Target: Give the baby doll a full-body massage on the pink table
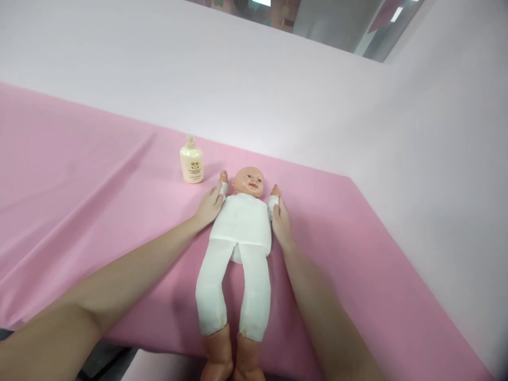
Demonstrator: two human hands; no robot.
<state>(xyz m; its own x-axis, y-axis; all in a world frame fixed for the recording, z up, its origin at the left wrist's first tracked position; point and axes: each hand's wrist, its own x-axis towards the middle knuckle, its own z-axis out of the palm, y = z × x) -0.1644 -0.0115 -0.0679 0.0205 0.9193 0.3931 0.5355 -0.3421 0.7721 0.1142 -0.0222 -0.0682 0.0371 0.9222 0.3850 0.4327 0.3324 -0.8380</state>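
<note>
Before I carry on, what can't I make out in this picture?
In the head view:
Bottle: fine label print, too small to read.
Doll: back, hidden beneath its own body.
Doll's feet: ends, cut off by the bottom edge.
Left hand and right hand: palms, turned away from the camera.

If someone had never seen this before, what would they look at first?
Probably the baby doll, lying on its back in white on the pink cloth, in the middle of the view. Next, the person's left grip and right grip, each at one of the doll's raised arms. Then the cream-coloured bottle, upright at the left, beyond the left grip.
</note>
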